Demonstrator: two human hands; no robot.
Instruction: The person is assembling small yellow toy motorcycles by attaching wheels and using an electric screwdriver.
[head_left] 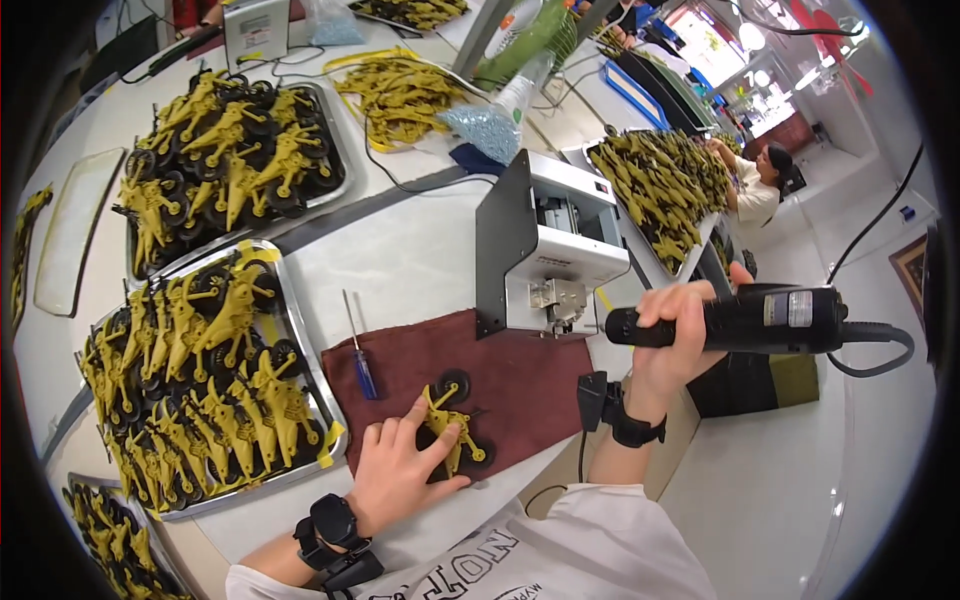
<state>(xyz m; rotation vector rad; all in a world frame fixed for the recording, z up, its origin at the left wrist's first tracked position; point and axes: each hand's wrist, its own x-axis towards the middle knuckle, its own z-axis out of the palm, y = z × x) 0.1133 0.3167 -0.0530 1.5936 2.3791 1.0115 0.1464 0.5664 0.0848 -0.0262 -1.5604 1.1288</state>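
The left hand (395,470) lies with fingers outstretched, pressing on a yellow-and-black toy motorbike (464,440) on a maroon cloth (535,390) that covers part of the desk (370,255). The right hand (680,325) is wrapped around a black corded power tool (790,318), raised. A blue-handled screwdriver (366,375) lies near a metal tray (312,350) of similar toys. Beyond stands a boxy machine (585,255), then a bag of pale blue pellets (490,130)
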